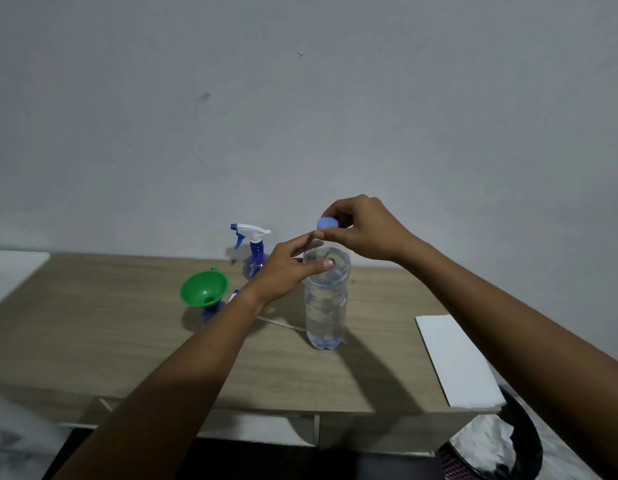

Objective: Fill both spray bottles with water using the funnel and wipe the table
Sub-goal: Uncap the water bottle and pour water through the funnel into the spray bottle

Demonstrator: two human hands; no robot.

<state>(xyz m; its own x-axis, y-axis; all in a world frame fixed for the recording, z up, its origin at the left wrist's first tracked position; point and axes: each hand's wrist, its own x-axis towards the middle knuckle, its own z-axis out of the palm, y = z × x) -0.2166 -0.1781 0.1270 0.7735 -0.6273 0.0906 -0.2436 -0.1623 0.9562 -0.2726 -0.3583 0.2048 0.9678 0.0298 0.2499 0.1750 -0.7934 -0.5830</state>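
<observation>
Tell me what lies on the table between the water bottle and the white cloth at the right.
Nothing: in the head view, the table is bare between the water bottle and the white cloth, apart from shadow.

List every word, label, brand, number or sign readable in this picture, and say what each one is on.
None can be read.
The water bottle is clear plastic with no label in view.
Its blue cap, held in the right hand, shows no legible marking.
The spray bottle, green funnel and white cloth show no print.
</observation>
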